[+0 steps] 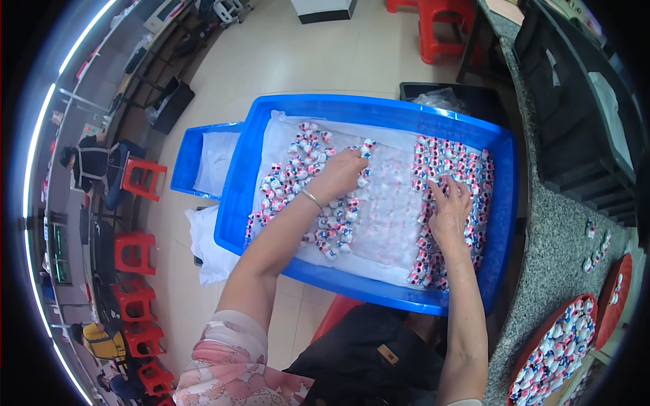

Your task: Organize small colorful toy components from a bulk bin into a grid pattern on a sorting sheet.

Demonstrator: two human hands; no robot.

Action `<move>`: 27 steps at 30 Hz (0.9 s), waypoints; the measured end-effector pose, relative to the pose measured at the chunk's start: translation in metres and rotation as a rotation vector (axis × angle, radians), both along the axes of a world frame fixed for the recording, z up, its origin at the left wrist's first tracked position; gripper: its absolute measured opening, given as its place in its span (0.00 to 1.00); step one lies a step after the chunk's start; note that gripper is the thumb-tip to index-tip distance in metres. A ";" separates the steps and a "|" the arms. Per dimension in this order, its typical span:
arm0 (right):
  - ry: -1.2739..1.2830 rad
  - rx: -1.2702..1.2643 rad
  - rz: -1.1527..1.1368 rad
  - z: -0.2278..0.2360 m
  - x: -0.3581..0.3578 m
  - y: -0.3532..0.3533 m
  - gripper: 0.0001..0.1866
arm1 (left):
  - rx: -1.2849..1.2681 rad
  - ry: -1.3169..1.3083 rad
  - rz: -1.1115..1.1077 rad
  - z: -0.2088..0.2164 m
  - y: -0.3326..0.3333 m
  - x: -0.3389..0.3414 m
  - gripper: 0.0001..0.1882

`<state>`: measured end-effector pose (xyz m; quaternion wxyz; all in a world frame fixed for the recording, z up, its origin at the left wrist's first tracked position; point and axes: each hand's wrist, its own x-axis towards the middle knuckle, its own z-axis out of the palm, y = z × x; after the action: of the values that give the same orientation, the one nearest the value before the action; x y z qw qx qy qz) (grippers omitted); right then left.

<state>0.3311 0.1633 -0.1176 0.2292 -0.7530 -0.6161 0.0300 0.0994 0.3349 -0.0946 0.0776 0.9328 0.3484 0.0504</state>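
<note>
Left hand [344, 177]: curled at loose figurines [287, 177]; right hand [451, 211]: bent over packed rows [462, 162]; grips, I cannot tell. Figurines in blue tub [379, 103], white sheet [386, 203] beneath, probably parting layers.

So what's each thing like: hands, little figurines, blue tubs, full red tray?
Left hand: fingers curled
Right hand: fingers bent
Left-side figurines: loosely scattered
Right-side figurines: packed in rows
Near blue tub: open, lined
Far blue tub: open, white sheet inside
Red tray: heaped full
</note>
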 end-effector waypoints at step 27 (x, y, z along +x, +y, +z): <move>-0.012 -0.002 0.006 0.011 -0.009 -0.010 0.25 | 0.108 0.069 -0.015 -0.021 -0.032 0.002 0.08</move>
<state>0.3224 0.1529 -0.1062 0.2246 -0.7514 -0.6198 0.0270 0.1019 0.3031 -0.1160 0.0155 0.9393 0.3408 0.0362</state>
